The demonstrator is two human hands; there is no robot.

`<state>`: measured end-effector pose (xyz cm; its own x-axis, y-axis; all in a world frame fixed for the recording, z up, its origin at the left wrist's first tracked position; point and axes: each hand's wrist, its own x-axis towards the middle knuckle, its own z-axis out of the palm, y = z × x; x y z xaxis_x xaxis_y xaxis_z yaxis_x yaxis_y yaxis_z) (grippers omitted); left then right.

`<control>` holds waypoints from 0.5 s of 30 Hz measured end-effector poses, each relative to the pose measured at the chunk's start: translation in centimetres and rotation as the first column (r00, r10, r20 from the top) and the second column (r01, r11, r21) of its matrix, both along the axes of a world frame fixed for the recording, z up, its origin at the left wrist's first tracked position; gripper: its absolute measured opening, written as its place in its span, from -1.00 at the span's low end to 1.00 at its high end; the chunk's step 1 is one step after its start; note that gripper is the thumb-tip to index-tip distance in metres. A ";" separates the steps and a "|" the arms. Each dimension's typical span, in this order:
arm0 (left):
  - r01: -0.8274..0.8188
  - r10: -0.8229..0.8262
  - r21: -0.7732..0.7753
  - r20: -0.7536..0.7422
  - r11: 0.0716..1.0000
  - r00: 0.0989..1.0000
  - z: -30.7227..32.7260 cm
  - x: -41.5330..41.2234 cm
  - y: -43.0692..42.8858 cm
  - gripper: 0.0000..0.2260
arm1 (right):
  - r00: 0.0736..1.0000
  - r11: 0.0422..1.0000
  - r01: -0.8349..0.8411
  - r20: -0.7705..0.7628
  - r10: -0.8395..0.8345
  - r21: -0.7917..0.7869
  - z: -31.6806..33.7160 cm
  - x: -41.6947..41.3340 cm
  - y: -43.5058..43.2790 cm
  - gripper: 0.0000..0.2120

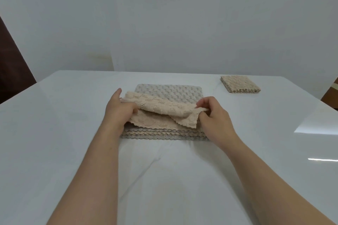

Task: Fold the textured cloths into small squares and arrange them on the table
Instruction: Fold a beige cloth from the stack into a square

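Note:
A stack of flat textured cloths [170, 93] in grey and beige lies in the middle of the white table [64, 115]. On top of it a beige cloth [161, 113] is partly lifted and bent over itself. My left hand [118, 109] grips the beige cloth's left edge. Pinching its right corner between thumb and fingers is my right hand [214, 115]. A small folded square of cloths [239, 84] sits at the far right of the table.
A white wall stands behind the table. A dark brown panel [12, 64] shows at the far left, and a brown object [331, 93] sits past the table's right edge. Bright reflections lie on the table's right side.

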<state>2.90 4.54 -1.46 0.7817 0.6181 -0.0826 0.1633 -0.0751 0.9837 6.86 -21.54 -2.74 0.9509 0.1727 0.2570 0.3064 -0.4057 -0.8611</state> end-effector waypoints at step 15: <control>-0.057 -0.109 0.603 0.236 0.795 0.966 0.5 -0.7 -2.5 -0.68 | 0.954 0.936 0.214 0.266 -0.138 -0.279 -1.8 -0.1 -1.4 -0.63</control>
<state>2.24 1.99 -0.98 0.7403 0.4558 0.4942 -0.0870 -0.6639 0.7427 6.80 -22.97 -4.55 0.8896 0.1129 0.4425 0.3872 -0.7002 -0.5999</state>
